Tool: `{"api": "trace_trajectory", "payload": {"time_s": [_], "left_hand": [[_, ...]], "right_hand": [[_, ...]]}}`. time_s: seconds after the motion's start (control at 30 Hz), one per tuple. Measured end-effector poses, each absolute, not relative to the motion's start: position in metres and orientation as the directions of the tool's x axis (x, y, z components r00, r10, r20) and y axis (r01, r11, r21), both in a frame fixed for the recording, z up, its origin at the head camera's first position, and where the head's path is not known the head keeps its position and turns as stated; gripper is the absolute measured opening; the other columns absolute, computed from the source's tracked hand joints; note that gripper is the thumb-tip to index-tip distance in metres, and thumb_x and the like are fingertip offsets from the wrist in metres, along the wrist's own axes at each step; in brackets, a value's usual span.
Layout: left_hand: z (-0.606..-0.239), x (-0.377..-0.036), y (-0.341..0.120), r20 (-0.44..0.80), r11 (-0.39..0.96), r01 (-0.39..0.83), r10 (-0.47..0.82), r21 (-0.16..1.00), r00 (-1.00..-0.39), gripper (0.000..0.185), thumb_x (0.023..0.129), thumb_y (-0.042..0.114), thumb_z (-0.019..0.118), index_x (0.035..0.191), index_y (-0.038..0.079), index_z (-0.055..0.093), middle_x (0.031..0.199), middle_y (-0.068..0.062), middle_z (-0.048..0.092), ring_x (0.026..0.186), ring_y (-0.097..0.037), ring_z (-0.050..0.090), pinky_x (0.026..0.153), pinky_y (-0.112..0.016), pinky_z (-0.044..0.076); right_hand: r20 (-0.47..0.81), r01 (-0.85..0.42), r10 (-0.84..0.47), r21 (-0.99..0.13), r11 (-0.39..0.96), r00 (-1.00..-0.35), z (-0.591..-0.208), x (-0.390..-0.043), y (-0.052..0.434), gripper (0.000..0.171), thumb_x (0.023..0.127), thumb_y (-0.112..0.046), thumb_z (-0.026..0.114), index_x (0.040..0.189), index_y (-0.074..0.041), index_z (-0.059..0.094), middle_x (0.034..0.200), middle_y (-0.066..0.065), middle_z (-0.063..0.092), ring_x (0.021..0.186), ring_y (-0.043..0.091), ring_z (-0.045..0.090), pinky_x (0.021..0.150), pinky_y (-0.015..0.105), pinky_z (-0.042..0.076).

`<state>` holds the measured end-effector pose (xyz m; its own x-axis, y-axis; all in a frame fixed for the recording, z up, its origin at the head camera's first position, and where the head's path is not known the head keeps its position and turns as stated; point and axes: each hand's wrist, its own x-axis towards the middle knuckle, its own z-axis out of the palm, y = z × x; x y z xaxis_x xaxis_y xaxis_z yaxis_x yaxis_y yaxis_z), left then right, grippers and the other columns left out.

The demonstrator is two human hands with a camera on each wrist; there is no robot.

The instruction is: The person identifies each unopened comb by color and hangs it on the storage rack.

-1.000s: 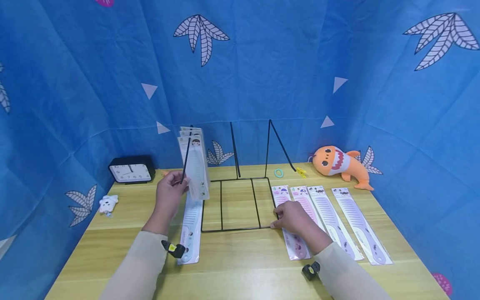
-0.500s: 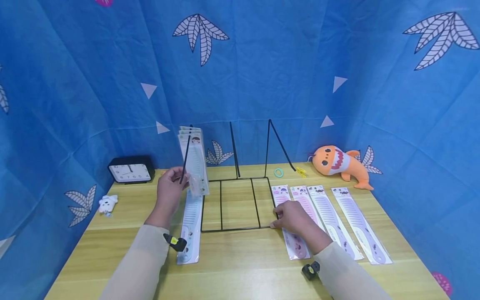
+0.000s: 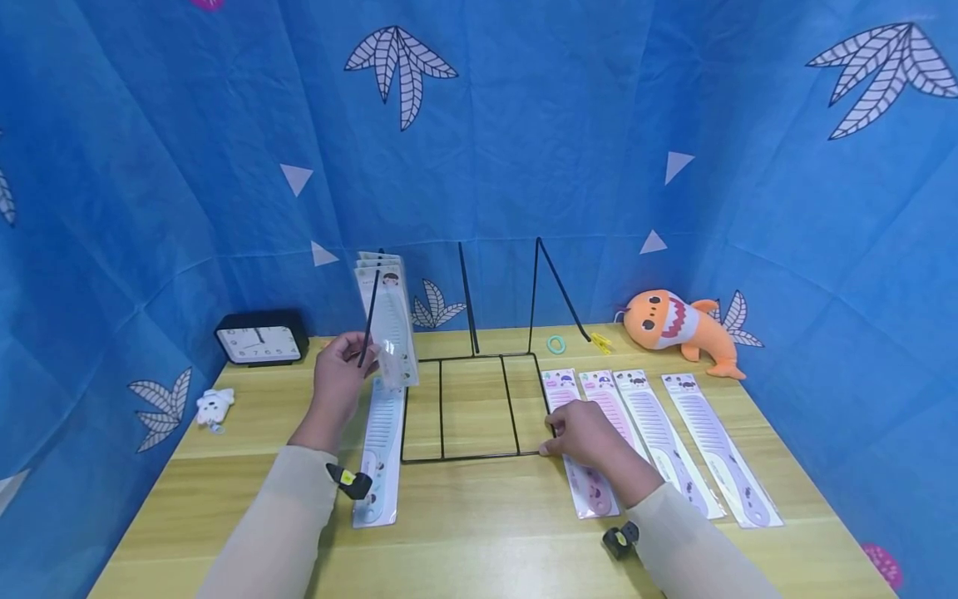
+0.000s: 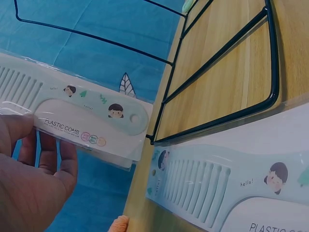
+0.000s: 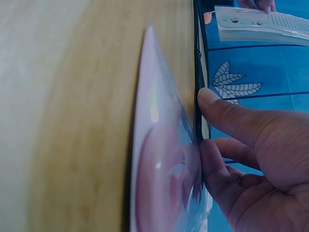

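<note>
Nearest, at 6 o'clock on the counter [image 3: 479,532]: two sleeved forearms, each with a small wrist clip.

Right hand [image 3: 587,437] at 4 o'clock: grip loosely curled, fingertips [image 5: 212,101] pressed on the front right corner of the black wire rack [image 3: 471,408]; nothing enclosed. Hand lying over the pink packaged comb [image 3: 580,441], first in a row of four flat combs running toward 3 o'clock.

At 8 o'clock, flat beside the rack's left edge: mint packaged comb [image 3: 377,453], marked "hello!" and "PLASTIC" (left wrist view only; unreadable from the head).

Left hand [image 3: 337,387] at 10 o'clock: grip closed, thumb and fingers pinching the lower end of an upright mint comb pack [image 3: 389,329], held against the rack's leftmost upright wire. Label "PLASTIC COMB" legible in the left wrist view [image 4: 72,118].

Farther back: black clock [image 3: 262,339] at 10 o'clock, orange shark plush [image 3: 677,327] at 2 o'clock, blue leaf-print backdrop [image 3: 479,125] at 12 o'clock.
</note>
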<state>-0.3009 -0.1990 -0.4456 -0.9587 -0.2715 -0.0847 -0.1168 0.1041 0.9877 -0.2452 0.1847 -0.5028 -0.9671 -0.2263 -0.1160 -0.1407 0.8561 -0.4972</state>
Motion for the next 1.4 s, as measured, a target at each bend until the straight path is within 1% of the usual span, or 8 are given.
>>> {"api": "trace_trajectory", "payload": {"time_s": [0.13, 0.43, 0.7, 0.83, 0.93, 1.03, 1.17, 1.4], "left_hand": [[-0.445, -0.301, -0.199, -0.092, 0.099, -0.122, -0.264, 0.988, -0.96, 0.019, 0.11, 0.013, 0.067, 0.128, 0.009, 0.068, 0.144, -0.013, 0.068, 0.136, -0.026, 0.064, 0.114, -0.041, 0.06], [-0.447, -0.301, -0.202, -0.087, 0.109, -0.118, -0.256, 0.987, -0.963, 0.022, 0.11, 0.015, 0.067, 0.132, 0.009, 0.068, 0.14, -0.011, 0.068, 0.137, -0.026, 0.064, 0.114, -0.04, 0.06], [-0.452, -0.296, -0.204, -0.108, 0.085, -0.139, -0.294, 0.987, -0.95, 0.028, 0.109, 0.009, 0.065, 0.137, 0.007, 0.062, 0.143, -0.015, 0.064, 0.134, -0.026, 0.062, 0.116, -0.043, 0.058], [-0.46, -0.286, -0.208, -0.142, 0.288, -0.207, -0.229, 0.935, -0.963, 0.04, 0.107, 0.006, 0.062, 0.146, -0.002, 0.054, 0.147, -0.024, 0.059, 0.137, -0.038, 0.058, 0.118, -0.053, 0.055], [-0.468, -0.276, -0.211, -0.199, 0.541, -0.245, -0.142, 0.805, -0.97, 0.055, 0.104, 0.015, 0.069, 0.151, -0.004, 0.048, 0.152, -0.028, 0.056, 0.142, -0.046, 0.054, 0.117, -0.059, 0.051], [-0.477, -0.263, -0.212, -0.268, 0.682, -0.258, -0.094, 0.685, -0.959, 0.068, 0.1, 0.021, 0.078, 0.155, -0.003, 0.044, 0.155, -0.03, 0.054, 0.141, -0.048, 0.055, 0.116, -0.062, 0.051], [-0.486, -0.25, -0.209, -0.253, 0.762, -0.232, -0.092, 0.605, -0.963, 0.073, 0.095, 0.02, 0.085, 0.152, -0.004, 0.046, 0.149, -0.031, 0.057, 0.13, -0.045, 0.061, 0.108, -0.06, 0.056], [-0.497, -0.241, -0.2, -0.2, 0.815, -0.221, -0.132, 0.536, -0.971, 0.076, 0.091, 0.021, 0.089, 0.148, -0.008, 0.049, 0.125, -0.026, 0.059, 0.108, -0.037, 0.063, 0.088, -0.048, 0.061]], "right_hand": [[-0.126, -0.127, -0.217, -0.501, 0.856, -0.968, -0.502, -0.246, 0.185, 0.037, 0.083, -0.027, 0.097, 0.073, -0.017, 0.063, 0.071, -0.002, 0.05, 0.071, 0.015, 0.049, 0.061, 0.026, 0.036], [-0.096, -0.164, -0.242, -0.495, 0.853, -0.966, -0.503, -0.245, 0.184, 0.054, 0.083, -0.026, 0.097, 0.066, -0.018, 0.047, 0.065, -0.005, 0.04, 0.066, 0.013, 0.043, 0.059, 0.024, 0.03], [-0.099, -0.162, -0.24, -0.492, 0.855, -0.966, -0.503, -0.245, 0.184, 0.05, 0.083, -0.027, 0.097, 0.066, -0.018, 0.05, 0.066, -0.005, 0.042, 0.067, 0.013, 0.044, 0.059, 0.024, 0.032], [-0.105, -0.159, -0.238, -0.486, 0.859, -0.966, -0.503, -0.244, 0.184, 0.049, 0.083, -0.027, 0.097, 0.066, -0.018, 0.052, 0.066, -0.005, 0.043, 0.067, 0.013, 0.045, 0.06, 0.025, 0.033], [-0.109, -0.153, -0.235, -0.491, 0.858, -0.966, -0.503, -0.245, 0.184, 0.048, 0.082, -0.027, 0.097, 0.066, -0.017, 0.053, 0.066, -0.005, 0.044, 0.068, 0.014, 0.046, 0.06, 0.025, 0.033], [-0.109, -0.157, -0.239, -0.491, 0.857, -0.965, -0.503, -0.246, 0.184, 0.047, 0.082, -0.028, 0.097, 0.067, -0.017, 0.055, 0.066, -0.005, 0.045, 0.068, 0.014, 0.047, 0.061, 0.025, 0.034], [-0.101, -0.161, -0.238, -0.486, 0.859, -0.966, -0.503, -0.246, 0.185, 0.046, 0.082, -0.028, 0.097, 0.067, -0.017, 0.055, 0.066, -0.005, 0.044, 0.068, 0.014, 0.047, 0.06, 0.025, 0.035], [-0.098, -0.165, -0.246, -0.5, 0.85, -0.964, -0.503, -0.246, 0.187, 0.047, 0.083, -0.027, 0.096, 0.067, -0.017, 0.053, 0.066, -0.005, 0.042, 0.067, 0.013, 0.045, 0.06, 0.024, 0.033]]}}
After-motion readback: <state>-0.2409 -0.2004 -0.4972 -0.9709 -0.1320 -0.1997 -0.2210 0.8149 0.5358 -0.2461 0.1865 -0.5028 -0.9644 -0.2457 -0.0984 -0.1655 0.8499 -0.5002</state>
